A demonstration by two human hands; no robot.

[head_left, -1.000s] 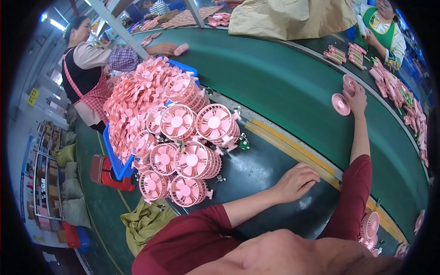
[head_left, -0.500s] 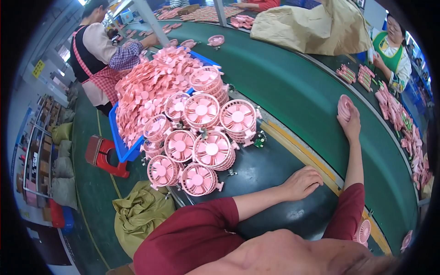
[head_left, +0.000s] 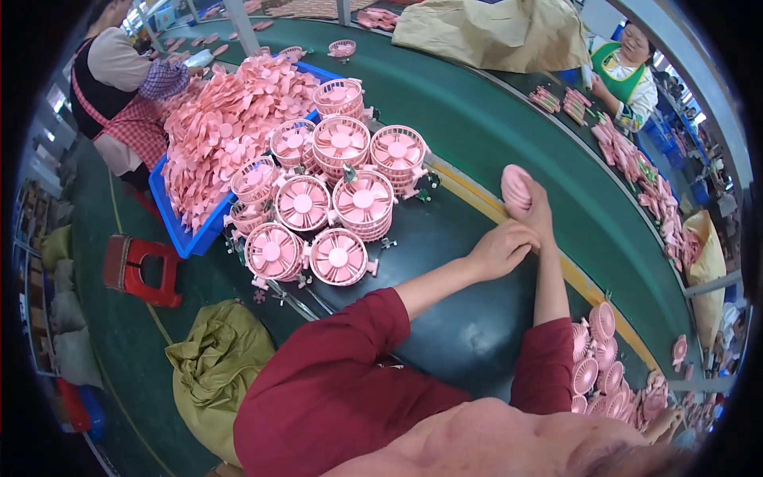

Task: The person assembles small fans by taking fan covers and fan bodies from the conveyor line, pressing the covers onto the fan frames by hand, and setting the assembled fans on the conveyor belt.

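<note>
A round pink ribbed fan grille (head_left: 517, 191) is held upright in my right hand (head_left: 540, 213), above the line between the black worktop and the green belt. Close against that wrist is my left hand (head_left: 502, 251), its fingers curled closed; whatever lies inside them, if anything, is hidden. Left of my hands, stacks of pink fan housings (head_left: 363, 200) with blades in them crowd the worktop (head_left: 453, 318). Small green circuit boards (head_left: 430, 182) and springs stick out around these stacks. More pink fan housings (head_left: 608, 354) stand beside my right sleeve.
A blue bin (head_left: 187, 238) heaped with pink fan blades (head_left: 238, 103) adjoins the stacks. The green conveyor belt (head_left: 588, 215) curves past, with a pink housing (head_left: 342, 49) on it. Two co-workers stand across and to the left. A red stool (head_left: 143, 269) and an olive sack (head_left: 218, 374) are on the floor.
My right hand has come back from over the belt toward my left hand, bringing the grille along. My left hand has lifted toward it. The view has shifted, showing more housings at the right.
</note>
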